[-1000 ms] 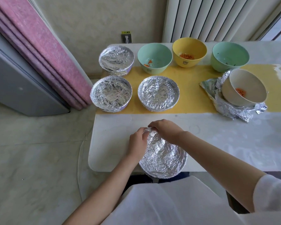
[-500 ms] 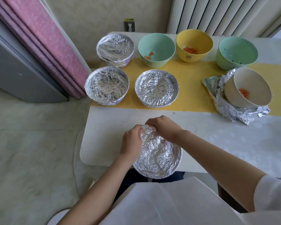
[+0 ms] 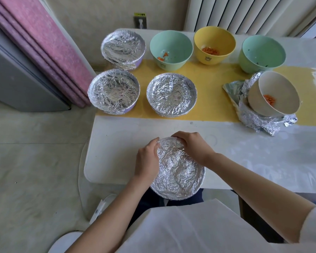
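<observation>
- The foil bowl (image 3: 179,172) sits at the near edge of the worktop (image 3: 113,147).
- The left hand (image 3: 147,161) curls round its left side.
- The right hand (image 3: 192,145) pinches the foil at its far rim.
- Another covered bowl (image 3: 171,94) stands farther back.

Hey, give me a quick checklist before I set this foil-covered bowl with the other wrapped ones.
1. Grip: left hand and right hand both hold the rim of the crinkled silver foil-covered bowl: ok.
2. Foil tucked under the fingers: cannot tell.
3. Support: the bowl's near side juts past the near edge of the white table: not ok.
4. Landing spot: the gap on the yellow mat right of the wrapped middle bowl looks narrow: cannot tell.
5. Leftover: tilted cream bowl sits uncovered on loose foil: not ok.
</observation>
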Demonstrator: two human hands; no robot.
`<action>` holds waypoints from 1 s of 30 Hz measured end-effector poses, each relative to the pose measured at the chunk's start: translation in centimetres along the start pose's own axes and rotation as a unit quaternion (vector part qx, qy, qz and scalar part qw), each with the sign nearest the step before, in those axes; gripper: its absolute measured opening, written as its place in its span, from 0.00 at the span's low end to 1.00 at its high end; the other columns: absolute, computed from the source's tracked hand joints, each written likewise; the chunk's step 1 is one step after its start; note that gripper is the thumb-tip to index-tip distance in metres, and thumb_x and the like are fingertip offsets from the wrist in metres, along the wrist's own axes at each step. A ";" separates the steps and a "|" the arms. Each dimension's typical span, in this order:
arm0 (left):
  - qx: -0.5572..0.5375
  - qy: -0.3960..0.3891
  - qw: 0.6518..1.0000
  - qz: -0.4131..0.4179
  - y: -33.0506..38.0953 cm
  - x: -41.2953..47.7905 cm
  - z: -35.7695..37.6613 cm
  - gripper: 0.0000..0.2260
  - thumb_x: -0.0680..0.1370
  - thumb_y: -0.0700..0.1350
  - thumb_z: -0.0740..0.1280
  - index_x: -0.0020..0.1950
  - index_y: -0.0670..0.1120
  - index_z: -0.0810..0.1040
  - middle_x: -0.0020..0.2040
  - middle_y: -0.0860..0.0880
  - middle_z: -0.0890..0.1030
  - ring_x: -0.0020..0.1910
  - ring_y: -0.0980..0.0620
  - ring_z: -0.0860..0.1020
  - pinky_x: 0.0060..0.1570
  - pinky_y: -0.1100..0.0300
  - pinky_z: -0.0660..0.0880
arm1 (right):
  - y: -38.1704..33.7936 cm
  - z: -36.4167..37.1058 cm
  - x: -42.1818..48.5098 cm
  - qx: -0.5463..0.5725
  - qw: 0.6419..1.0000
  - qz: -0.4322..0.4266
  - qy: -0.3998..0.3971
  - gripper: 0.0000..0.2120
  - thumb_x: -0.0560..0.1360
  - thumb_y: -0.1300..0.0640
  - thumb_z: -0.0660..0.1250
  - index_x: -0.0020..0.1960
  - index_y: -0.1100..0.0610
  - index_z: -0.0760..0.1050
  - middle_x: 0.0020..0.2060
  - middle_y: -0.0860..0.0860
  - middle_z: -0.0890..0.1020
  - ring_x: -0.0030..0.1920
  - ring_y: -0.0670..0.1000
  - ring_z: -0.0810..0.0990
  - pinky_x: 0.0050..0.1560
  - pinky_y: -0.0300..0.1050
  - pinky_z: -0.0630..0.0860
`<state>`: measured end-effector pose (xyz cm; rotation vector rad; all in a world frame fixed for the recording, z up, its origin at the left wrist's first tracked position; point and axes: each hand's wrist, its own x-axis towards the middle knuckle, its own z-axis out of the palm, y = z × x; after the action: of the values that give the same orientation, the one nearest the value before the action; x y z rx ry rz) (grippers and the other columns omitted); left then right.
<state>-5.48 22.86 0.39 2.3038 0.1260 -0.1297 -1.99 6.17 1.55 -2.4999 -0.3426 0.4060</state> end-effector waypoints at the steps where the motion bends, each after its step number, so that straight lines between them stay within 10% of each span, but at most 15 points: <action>1: 0.000 0.002 1.000 0.002 -0.1 0.0 0.0 0.13 0.81 0.40 0.59 0.64 0.41 0.75 0.53 0.40 0.82 0.52 0.42 0.79 0.53 0.56 0.72 | -0.1 -0.1 0.1 -0.010 1.000 0.002 -0.002 0.15 0.76 0.68 0.60 0.59 0.58 0.77 0.50 0.55 0.83 0.50 0.57 0.81 0.48 0.43 0.71; 13: 0.038 -0.019 0.999 0.017 -0.5 0.4 0.0 0.10 0.81 0.41 0.57 0.50 0.39 0.77 0.38 0.38 0.80 0.37 0.37 0.76 0.33 0.54 0.64 | -2.3 -0.2 1.6 -0.106 0.992 0.009 -0.075 0.16 0.71 0.70 0.63 0.57 0.58 0.75 0.46 0.55 0.81 0.46 0.58 0.79 0.41 0.46 0.71; 23: 0.036 -0.031 0.997 0.062 -0.5 0.6 -0.2 0.13 0.81 0.42 0.57 0.63 0.41 0.75 0.48 0.37 0.82 0.46 0.36 0.78 0.43 0.49 0.73 | -3.7 0.3 2.3 -0.215 0.972 -0.024 -0.089 0.20 0.75 0.68 0.57 0.65 0.57 0.70 0.54 0.56 0.80 0.53 0.59 0.78 0.50 0.51 0.75; 30: 0.032 -0.028 0.999 -0.010 -1.1 0.0 -0.8 0.20 0.82 0.42 0.55 0.74 0.42 0.60 0.57 0.36 0.78 0.55 0.38 0.76 0.53 0.49 0.71 | -2.5 0.5 1.6 -0.067 0.997 0.009 -0.046 0.14 0.81 0.60 0.55 0.64 0.57 0.72 0.56 0.55 0.80 0.54 0.57 0.78 0.53 0.52 0.74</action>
<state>-5.61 24.17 0.13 2.3600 0.1180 -0.2123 -1.04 8.92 2.26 -2.6220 -0.3959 0.5226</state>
